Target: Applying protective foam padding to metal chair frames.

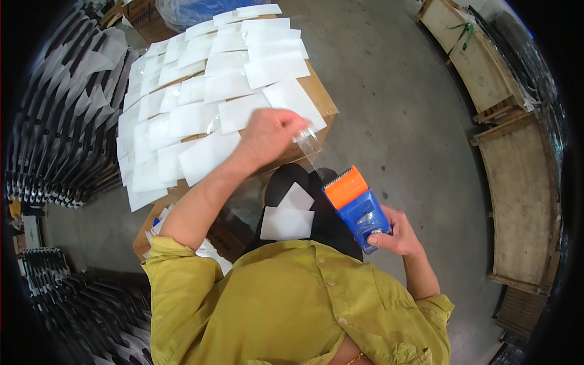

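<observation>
My right hand (pixel 398 233) grips a blue and orange tape dispenser (pixel 368 218) by its lower end, its toothed edge tilted up toward the left. My left hand (pixel 271 135) is closed in a pinch on the end of a clear tape strip (pixel 309 143), held above and left of the dispenser. Whether the strip still joins the roll is hard to make out. Under my left hand, many overlapping white sheets (pixel 228 85) cover the top of a cardboard box (pixel 322 97), with glossy patches on some. Two small white sheets (pixel 287 223) lie on my lap.
Racks of dark metal frames (pixel 67 115) with white wrapping stand along the left. Below the box of sheets is an open carton (pixel 228 238). Wooden crates (pixel 520 201) line the right side across a grey floor (pixel 413 115). Blue plastic (pixel 201 12) lies at the far end.
</observation>
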Action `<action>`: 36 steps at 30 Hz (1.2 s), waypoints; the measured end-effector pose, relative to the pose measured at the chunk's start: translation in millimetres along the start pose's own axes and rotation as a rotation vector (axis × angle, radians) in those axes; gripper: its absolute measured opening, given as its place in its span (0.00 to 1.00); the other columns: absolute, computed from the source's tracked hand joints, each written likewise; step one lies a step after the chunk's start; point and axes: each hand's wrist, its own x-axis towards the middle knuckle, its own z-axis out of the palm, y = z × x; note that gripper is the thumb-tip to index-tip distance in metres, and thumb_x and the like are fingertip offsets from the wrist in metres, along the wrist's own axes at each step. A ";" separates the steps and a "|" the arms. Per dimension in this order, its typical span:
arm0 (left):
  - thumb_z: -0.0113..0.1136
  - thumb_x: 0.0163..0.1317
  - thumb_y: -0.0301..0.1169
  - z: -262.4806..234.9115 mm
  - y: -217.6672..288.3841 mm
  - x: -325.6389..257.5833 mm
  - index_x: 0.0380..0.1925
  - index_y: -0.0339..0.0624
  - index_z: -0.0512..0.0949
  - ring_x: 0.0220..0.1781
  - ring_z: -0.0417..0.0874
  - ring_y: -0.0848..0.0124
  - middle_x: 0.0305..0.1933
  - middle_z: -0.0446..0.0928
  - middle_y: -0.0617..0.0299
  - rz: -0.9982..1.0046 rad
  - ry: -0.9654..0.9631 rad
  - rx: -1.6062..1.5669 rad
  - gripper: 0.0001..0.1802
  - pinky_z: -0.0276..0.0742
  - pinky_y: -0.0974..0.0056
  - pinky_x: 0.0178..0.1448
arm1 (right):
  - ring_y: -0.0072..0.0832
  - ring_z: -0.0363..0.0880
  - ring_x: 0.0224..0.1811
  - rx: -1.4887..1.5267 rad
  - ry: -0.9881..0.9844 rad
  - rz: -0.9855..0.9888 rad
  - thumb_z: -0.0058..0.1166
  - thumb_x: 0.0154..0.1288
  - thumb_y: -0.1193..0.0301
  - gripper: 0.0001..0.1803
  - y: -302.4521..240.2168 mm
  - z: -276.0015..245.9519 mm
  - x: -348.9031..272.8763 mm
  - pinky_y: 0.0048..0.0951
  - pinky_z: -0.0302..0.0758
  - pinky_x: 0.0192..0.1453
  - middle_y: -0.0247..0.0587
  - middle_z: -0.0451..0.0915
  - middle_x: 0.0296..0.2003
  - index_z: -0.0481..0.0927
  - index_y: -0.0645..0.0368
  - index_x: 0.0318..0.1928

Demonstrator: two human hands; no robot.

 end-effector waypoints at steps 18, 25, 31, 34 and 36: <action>0.54 0.56 0.43 7.7 -34.3 -13.3 0.44 0.35 0.68 0.40 0.75 0.64 0.42 0.73 0.51 -0.101 0.309 -0.132 0.23 0.71 0.61 0.42 | 0.21 0.75 0.31 0.291 0.032 0.126 0.61 0.49 0.63 0.23 -6.1 -7.7 74.6 0.21 0.71 0.38 0.39 0.78 0.33 0.75 0.67 0.41; 0.55 0.53 0.50 54.1 -64.0 -18.3 0.44 0.35 0.68 0.43 0.77 0.68 0.43 0.74 0.56 -0.681 -0.122 -1.066 0.29 0.72 0.64 0.47 | 0.21 0.75 0.32 0.264 -0.016 0.183 0.62 0.47 0.61 0.26 -4.2 2.1 58.9 0.21 0.71 0.38 0.39 0.77 0.33 0.74 0.67 0.42; 0.59 0.53 0.32 67.5 -37.7 -17.3 0.42 0.42 0.70 0.36 0.79 0.67 0.39 0.75 0.60 -0.509 0.084 -1.192 0.16 0.75 0.66 0.39 | 0.20 0.73 0.30 0.165 0.022 0.133 0.59 0.50 0.63 0.23 1.1 12.2 19.3 0.21 0.70 0.36 0.37 0.76 0.30 0.73 0.68 0.43; 0.59 0.53 0.32 54.0 -27.1 -19.3 0.41 0.41 0.70 0.33 0.80 0.65 0.38 0.75 0.59 -0.473 0.055 -1.160 0.16 0.76 0.68 0.33 | 0.20 0.73 0.31 0.115 0.033 0.094 0.58 0.51 0.64 0.22 13.1 16.1 -8.9 0.21 0.70 0.36 0.38 0.76 0.31 0.72 0.68 0.43; 0.57 0.55 0.33 54.2 -7.2 -29.0 0.38 0.41 0.72 0.31 0.80 0.68 0.34 0.76 0.60 -0.452 0.080 -1.120 0.12 0.75 0.69 0.28 | 0.20 0.73 0.32 0.193 -0.005 0.102 0.57 0.51 0.66 0.21 9.2 16.1 -12.7 0.20 0.70 0.37 0.38 0.77 0.32 0.73 0.68 0.43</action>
